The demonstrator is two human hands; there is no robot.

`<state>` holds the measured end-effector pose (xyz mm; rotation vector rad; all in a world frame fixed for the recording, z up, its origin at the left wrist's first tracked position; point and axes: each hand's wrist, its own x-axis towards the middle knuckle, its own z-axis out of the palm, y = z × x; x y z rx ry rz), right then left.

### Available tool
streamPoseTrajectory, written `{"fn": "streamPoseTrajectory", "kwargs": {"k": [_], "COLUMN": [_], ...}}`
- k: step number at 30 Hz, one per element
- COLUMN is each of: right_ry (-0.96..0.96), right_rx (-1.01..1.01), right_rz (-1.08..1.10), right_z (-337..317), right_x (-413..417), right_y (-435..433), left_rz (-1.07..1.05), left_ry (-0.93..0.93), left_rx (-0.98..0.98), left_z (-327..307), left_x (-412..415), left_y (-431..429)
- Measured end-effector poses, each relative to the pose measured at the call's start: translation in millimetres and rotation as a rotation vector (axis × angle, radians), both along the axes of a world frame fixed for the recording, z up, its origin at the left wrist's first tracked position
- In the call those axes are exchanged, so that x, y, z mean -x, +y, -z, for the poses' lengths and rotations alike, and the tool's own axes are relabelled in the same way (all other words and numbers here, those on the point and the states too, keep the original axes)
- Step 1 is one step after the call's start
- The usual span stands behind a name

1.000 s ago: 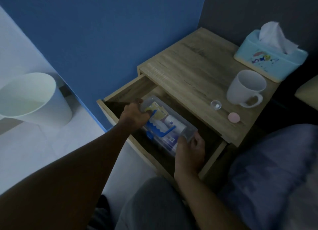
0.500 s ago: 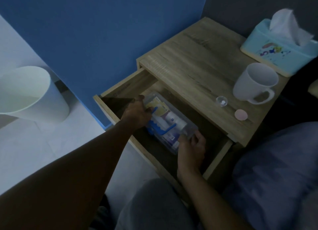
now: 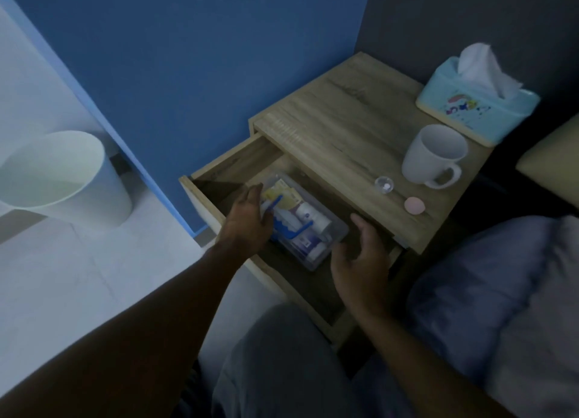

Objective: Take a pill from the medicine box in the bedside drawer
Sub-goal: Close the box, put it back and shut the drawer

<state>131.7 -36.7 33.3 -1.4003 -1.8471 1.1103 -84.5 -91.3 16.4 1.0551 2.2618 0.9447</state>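
Medicine box flanked by both hands in the open drawer.

Nearest, the right hand [image 3: 360, 254] is held open with fingers spread, just beside the box's [image 3: 305, 226] near right end, apparently not touching. The left hand [image 3: 250, 220] is laid loosely open along the box's left side, gripping nothing. The box rests inside the drawer [image 3: 225, 167], lid seemingly closed. On the tabletop beyond, a small clear cup [image 3: 384, 184] and a mug [image 3: 434, 156] stand near the front edge. The box is judged still to be opened or lifted out; a firm two-handed hold is called for next.

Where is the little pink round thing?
The pink round thing lies on top of the wooden bedside table, near its front edge, just in front of the white mug and beside a small clear cap.
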Motion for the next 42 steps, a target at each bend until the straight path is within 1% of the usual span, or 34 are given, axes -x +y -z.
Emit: {"fn": "streamPoseTrajectory", "kwargs": {"k": [2,5,7,9,11,14,17,19,23,27,32,34,36,42], "right_ry": [-0.126,-0.408,-0.560,-0.695,-0.783,-0.772,-0.703,-0.671,-0.671,-0.697,-0.716,-0.719,-0.715,-0.622], "right_rx": [-0.159,-0.358,-0.385,-0.419,-0.474,-0.494,-0.505,-0.531,-0.502,-0.478,-0.500,-0.569,-0.595,-0.508], "right_rz": [-0.096,-0.281,-0.396,-0.512,-0.593,-0.601,-0.551,-0.531,-0.520,-0.505,-0.555,-0.572,-0.581,-0.554], "right_z": [-5.5,-7.8,-7.7,-6.3,-4.9,-2.7,1.3,5.0,10.6,12.5,10.9,10.1,10.8,11.1], "right_x": [-10.0,-25.6,-38.7,-52.4,-61.5,-62.2,-58.9,-58.7,-57.2,-54.2,-60.0,-62.7,-64.1,-62.9], "right_y": [14.2,39.8,55.7,66.8,72.3,73.7,73.1,74.1,76.7,76.3,83.8,86.8,89.0,92.6], "left_rz": [0.003,0.015,-0.012,-0.087,-0.165,-0.286,-0.454,-0.437,-0.330,-0.328,-0.315,-0.303,-0.289,-0.249], "left_ry": [0.042,0.138,0.183,0.194,0.165,0.023,-0.252,-0.376,-0.536,-0.634,-0.727,-0.728,-0.723,-0.690], "left_rx": [0.002,-0.028,-0.051,-0.056,-0.043,0.029,0.074,0.092,0.074,0.022,-0.009,-0.029,-0.040,-0.055], "left_z": [1.5,7.4,10.0,12.5,16.0,22.6,25.9,28.2,34.4,41.0,47.6,48.6,50.3,51.6], "left_x": [-5.5,-16.9,-24.6,-30.4,-34.6,-39.2,-42.0,-40.3,-36.3,-42.4,-49.7,-51.8,-52.6,-55.1], "left_y": [-14.0,-33.3,-43.5,-51.1,-57.1,-63.3,-66.1,-64.8,-61.3,-60.9,-61.9,-61.9,-60.0,-35.8]}}
